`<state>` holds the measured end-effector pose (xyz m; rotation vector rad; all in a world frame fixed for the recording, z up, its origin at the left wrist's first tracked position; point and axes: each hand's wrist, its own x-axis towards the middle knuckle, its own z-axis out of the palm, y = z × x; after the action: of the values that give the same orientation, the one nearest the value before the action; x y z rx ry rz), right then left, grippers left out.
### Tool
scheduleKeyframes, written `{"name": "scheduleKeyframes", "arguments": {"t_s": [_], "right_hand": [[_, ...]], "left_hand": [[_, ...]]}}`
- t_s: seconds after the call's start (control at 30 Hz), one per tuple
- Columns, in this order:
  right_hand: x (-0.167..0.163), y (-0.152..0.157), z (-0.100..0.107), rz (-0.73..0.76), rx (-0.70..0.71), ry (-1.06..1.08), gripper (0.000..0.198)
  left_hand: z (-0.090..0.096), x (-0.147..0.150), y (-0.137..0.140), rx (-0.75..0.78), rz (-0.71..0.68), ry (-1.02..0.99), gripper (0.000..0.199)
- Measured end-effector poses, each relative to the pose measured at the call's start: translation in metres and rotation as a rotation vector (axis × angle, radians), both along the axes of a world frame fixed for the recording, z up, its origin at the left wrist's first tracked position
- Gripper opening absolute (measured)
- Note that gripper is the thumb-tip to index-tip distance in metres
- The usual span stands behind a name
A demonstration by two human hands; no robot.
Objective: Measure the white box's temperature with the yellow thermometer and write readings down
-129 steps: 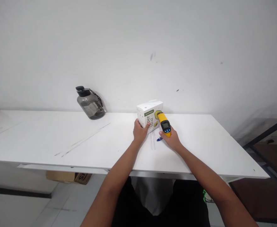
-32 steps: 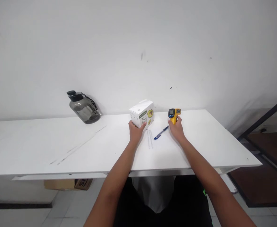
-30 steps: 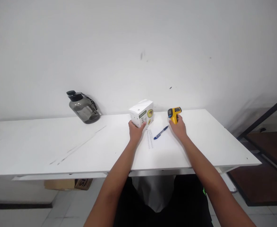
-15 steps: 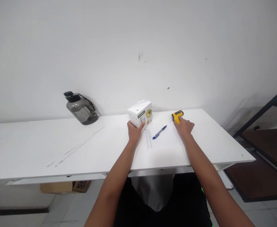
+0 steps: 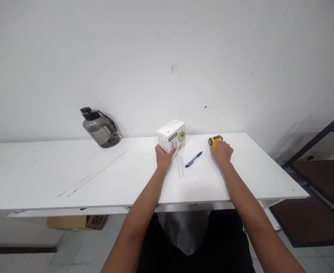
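My left hand (image 5: pixel 164 157) is closed around the near lower part of a white carton (image 5: pixel 167 139) with avocado pictures, which stands on the white table against the back wall. My right hand (image 5: pixel 222 152) is wrapped over the handle of a yellow and black pistol-shaped device, seemingly an infrared thermometer (image 5: pixel 214 140). The device's far end shows past the fingers; its grip is mostly hidden. Between my hands a blue pen (image 5: pixel 193 159) lies slanted on a white sheet of paper (image 5: pixel 199 178). Printed lines run along the sheet's left side, next to the carton.
A grey translucent water bottle (image 5: pixel 101 131) with a black cap and strap stands left on the white table (image 5: pixel 55 167), close to the wall. At the right is a dark metal frame with brown shelves (image 5: pixel 315 220). A cardboard box (image 5: pixel 70 222) is under the table.
My right hand has closed further over the yellow thermometer, and the device has turned slightly. The left hand keeps its hold on the carton. The whole view has shifted a little.
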<state>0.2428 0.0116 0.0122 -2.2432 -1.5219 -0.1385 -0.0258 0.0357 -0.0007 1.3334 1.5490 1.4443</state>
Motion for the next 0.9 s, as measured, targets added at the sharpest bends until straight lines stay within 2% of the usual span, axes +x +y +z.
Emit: {"name": "scheduleKeyframes", "arguments": {"t_s": [0.07,0.17,0.27,0.43,0.57,0.67,0.77,0.9], "right_hand": [[-0.007,-0.003,0.004,0.162,-0.024,-0.035,0.04],[-0.019,-0.01,0.007,0.396,-0.232,-0.013,0.039],[-0.029,-0.015,0.008,0.467,-0.359,-0.006,0.043],[-0.04,-0.017,0.003,0.623,-0.3,-0.041,0.039],[-0.047,-0.016,0.001,0.664,-0.298,-0.104,0.033],[-0.048,-0.016,0.003,0.635,-0.262,-0.114,0.031],[-0.048,-0.019,0.005,0.588,-0.149,0.03,0.033],[-0.054,-0.023,0.002,0.651,-0.021,0.375,0.03]], "left_hand": [[-0.001,0.0,0.001,0.005,0.002,0.012,0.072],[-0.003,0.0,0.002,0.022,0.01,0.029,0.072],[-0.004,0.0,0.003,0.044,0.038,0.061,0.071],[0.0,0.001,0.003,0.054,0.09,0.19,0.068],[0.002,0.002,0.003,0.054,0.146,0.259,0.091],[0.002,0.0,0.003,0.051,0.159,0.255,0.101],[0.003,-0.003,0.004,0.064,0.209,0.248,0.103],[0.002,-0.007,0.005,0.082,0.288,0.248,0.098]]}}
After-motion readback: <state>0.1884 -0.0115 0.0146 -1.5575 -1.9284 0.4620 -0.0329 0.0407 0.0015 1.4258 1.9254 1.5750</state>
